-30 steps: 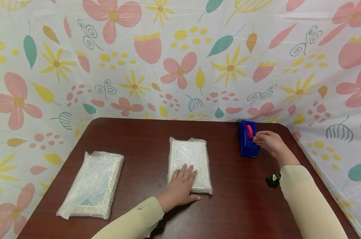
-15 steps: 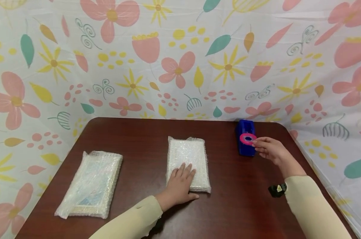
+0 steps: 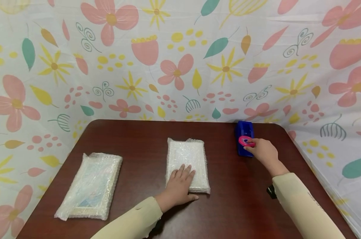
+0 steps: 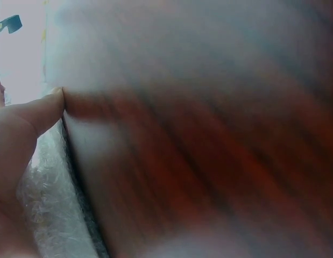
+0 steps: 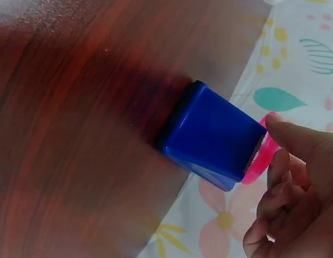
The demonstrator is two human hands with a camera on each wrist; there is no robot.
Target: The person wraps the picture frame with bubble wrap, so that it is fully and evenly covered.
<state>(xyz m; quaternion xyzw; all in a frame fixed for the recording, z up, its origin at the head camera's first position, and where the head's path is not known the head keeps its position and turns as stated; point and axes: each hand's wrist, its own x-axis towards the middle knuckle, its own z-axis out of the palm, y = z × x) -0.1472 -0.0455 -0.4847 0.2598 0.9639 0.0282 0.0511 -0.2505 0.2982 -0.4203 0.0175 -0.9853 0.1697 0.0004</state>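
Observation:
In the head view my left hand [image 3: 178, 188] rests, fingers spread, on the near part of a flat bubble-wrapped package [image 3: 187, 152]. The left wrist view shows its thumb [image 4: 45, 110] extended beside the bubble wrap [image 4: 53, 204]. At the far right, my right hand [image 3: 265, 153] pinches a bright pink tape roll [image 3: 241, 140] between thumb and fingers. That roll is out of its slot, just over the blue tape dispenser [image 3: 244, 152]. Seen from the right wrist, the pink roll [image 5: 259, 164] overlaps the end of the dispenser [image 5: 214, 131]; whether they touch, I cannot tell.
A second bubble-wrapped package [image 3: 90, 186], with a bluish picture showing through, lies at the left of the dark red-brown table [image 3: 138, 139]. Flower-printed cloth [image 3: 180, 43] hangs behind the table and along its sides.
My right hand has lifted the pink roll out of the dispenser's slot, and holds it tilted over the dispenser with a changed grip. My left hand stays on the package.

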